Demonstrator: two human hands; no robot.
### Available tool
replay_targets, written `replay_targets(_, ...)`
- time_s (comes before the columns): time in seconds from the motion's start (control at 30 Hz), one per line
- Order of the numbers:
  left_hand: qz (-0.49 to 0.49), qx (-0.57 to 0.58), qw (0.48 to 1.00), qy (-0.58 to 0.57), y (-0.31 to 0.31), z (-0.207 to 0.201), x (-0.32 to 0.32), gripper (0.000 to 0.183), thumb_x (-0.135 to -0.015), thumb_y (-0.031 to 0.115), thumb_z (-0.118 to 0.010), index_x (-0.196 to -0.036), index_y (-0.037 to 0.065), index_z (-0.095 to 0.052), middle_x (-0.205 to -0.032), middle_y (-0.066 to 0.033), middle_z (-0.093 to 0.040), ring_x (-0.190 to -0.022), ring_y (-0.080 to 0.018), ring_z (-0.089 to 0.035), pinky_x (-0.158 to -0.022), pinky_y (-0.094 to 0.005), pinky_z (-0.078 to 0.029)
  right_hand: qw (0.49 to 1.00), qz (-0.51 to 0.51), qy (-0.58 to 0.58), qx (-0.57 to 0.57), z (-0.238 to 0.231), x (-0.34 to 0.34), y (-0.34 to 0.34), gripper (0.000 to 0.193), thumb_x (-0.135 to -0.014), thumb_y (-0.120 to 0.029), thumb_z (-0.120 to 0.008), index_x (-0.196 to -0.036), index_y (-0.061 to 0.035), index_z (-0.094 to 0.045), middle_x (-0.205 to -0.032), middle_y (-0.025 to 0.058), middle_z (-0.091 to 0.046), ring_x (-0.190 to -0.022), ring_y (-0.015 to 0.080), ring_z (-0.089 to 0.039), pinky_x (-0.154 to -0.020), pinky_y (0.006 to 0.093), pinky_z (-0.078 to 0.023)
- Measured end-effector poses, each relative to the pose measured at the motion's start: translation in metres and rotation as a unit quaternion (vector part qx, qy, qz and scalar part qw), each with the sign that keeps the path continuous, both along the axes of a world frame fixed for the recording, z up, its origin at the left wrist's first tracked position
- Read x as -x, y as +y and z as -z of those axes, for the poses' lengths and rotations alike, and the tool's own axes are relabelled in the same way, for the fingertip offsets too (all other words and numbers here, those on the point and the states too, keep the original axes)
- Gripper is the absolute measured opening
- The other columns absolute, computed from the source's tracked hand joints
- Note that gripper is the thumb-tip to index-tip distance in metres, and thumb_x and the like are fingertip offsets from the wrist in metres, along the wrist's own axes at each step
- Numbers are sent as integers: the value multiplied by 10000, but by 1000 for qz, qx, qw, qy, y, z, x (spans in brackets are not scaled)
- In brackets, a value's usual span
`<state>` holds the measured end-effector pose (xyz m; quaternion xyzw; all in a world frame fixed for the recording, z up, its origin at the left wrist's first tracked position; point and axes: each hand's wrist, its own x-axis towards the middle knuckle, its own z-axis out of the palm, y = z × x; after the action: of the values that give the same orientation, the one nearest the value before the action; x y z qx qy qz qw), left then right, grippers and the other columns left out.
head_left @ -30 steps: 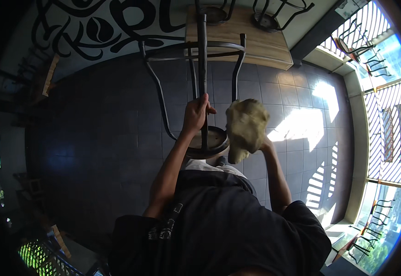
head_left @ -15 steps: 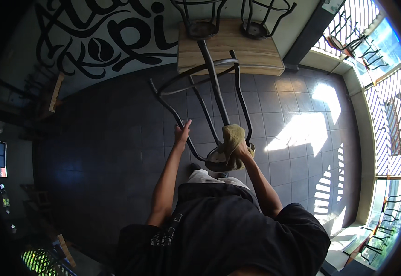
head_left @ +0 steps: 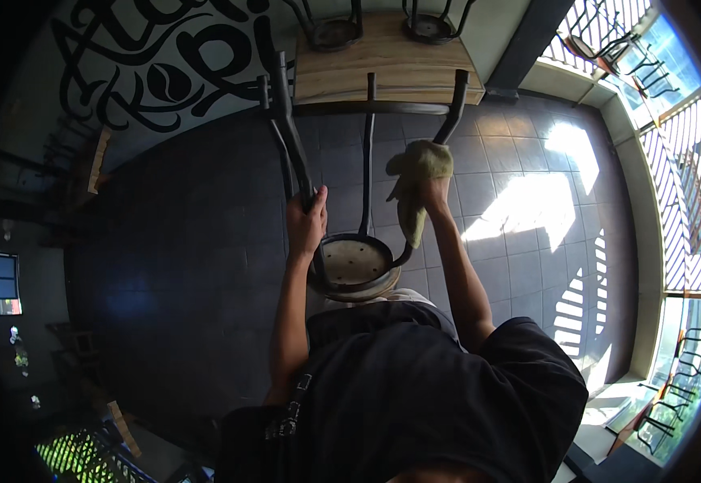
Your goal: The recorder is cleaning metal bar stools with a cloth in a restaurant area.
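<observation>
A dark metal stool [head_left: 358,259] is held upside down before me, its legs pointing up and away and its round seat close to my waist. Around one of its left legs my left hand [head_left: 308,221] is closed. My right hand [head_left: 433,191] grips a yellowish-green cloth [head_left: 427,163], which is wrapped around the stool's right leg a little below the ring. Part of the cloth hangs down along that leg. The fingers of my right hand are mostly hidden by the cloth.
Beyond the stool stands a wooden table [head_left: 383,60] with upturned stools [head_left: 334,34] on it. Dark tiles [head_left: 206,266] cover the floor, with sunlit patches at right. More upturned stools [head_left: 676,378] sit by the windows. A lettered wall [head_left: 157,72] is at far left.
The stool has turned and come more upright, its seat shifting left and nearer to me. My right hand with the cloth has moved from near the seat up along a leg.
</observation>
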<state>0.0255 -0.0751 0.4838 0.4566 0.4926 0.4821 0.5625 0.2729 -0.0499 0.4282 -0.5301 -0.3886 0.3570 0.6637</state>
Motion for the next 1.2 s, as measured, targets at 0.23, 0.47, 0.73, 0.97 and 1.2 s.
replay_targets(0.23, -105, -60, 992, 19, -25, -15, -2, 339, -909, 221, -639, -637, 123, -462, -510, 83, -381, -437, -6, -335, -416, -207, -235, 981, -79, -172, -49, 54, -14, -6, 449, -893, -345, -606, -1190, -17, -532, -1148, 98, -560, -1069, 202, -536, -916, 338, -436)
replay_targets(0.47, -83, -97, 991, 42, -29, -20, -20, 330, -900, 216, -652, -648, 113, -466, -500, 78, -373, -432, -7, -335, -413, -210, -237, 908, -126, -399, -25, 187, 27, -91, 297, -865, -270, -603, -1082, -67, -599, -974, 119, -648, -894, 251, -625, -776, 368, -495)
replay_targets(0.73, -146, -75, 986, 25, -49, -23, 5, 330, -918, 207, -619, -641, 116, -466, -488, 75, -378, -403, -9, -332, -392, -199, -227, 993, -64, 29, -98, 15, 16, -7, 304, -957, -264, -558, -1142, -23, -550, -1015, 54, -606, -913, 144, -582, -817, 301, -499)
replay_targets(0.97, -129, -63, 990, -1, -63, -24, 11, 379, -924, 225, -609, -612, 123, -420, -475, 68, -379, -375, -20, -330, -366, -210, -221, 991, -96, -94, -25, 46, 24, -52, 360, -950, -314, -540, -1167, -27, -550, -1059, 72, -611, -976, 153, -585, -850, 319, -487)
replay_targets(1.2, -124, -71, 989, 28, -89, -16, 36, 398, -924, 218, -613, -594, 110, -418, -498, 72, -367, -433, -16, -341, -426, -216, -242, 908, -84, -388, -134, 136, 65, -132, 223, -892, -220, -523, -1027, -79, -632, -1019, 127, -617, -1001, 339, -568, -874, 434, -456)
